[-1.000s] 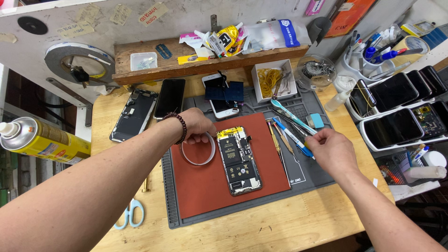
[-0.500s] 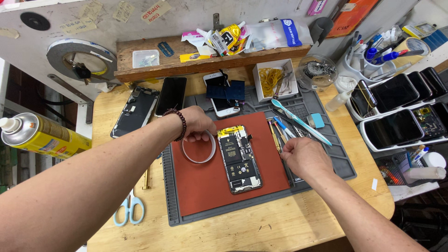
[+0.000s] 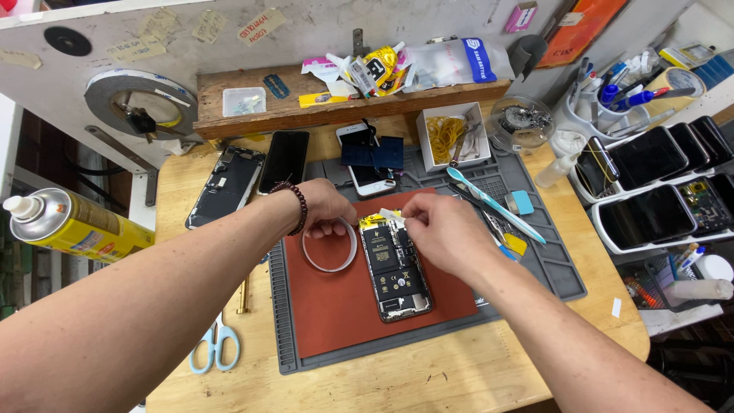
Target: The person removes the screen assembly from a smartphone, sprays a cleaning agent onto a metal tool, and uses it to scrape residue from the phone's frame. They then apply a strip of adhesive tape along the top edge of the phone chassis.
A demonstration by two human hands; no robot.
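At the far left of the frame a yellow spray can lies on its side, beside the wooden counter. Low on the left, a pair of light blue scissors rests on the counter. Above them, in the upper left part of the counter, an opened phone frame and a dark phone lie side by side.

The left hand comes in from the lower left, with a dark bead bracelet on the wrist. Its fingers are curled downward and rest on the upper edge of a clear ring of tape, which lies flat on the red mat. I cannot tell if the fingers really pinch the ring or only touch it.

Just right of the ring, in the centre of the frame, an open phone lies on the red mat with its black battery and inner parts visible. The right hand is over its upper end. Thumb and index finger are pressed together on a small white strip, just above the top of the phone.

The red mat sits on a larger grey work mat. Right of the hand, a light blue plastic tool lies diagonally on the grey mat. At the right edge, white trays hold several dark phones.
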